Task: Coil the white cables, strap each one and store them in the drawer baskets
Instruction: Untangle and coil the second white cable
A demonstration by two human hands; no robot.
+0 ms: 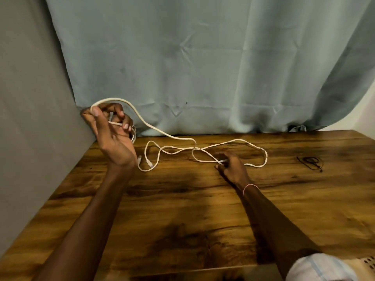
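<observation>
Fingers (pixel 120 112) of raised L hand (pixel 113 138) hold cable (pixel 180 138); R hand (pixel 233 169) pinches it (tabletop (pixel 182 209)).

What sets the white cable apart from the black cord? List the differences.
The white cable is pale and long, sprawled in loose loops; the black cord is dark, thin and bunched small. The left hand holds a loop of the white cable up and the right hand pinches it; the black cord lies untouched. Both lie on the wooden table.
</observation>
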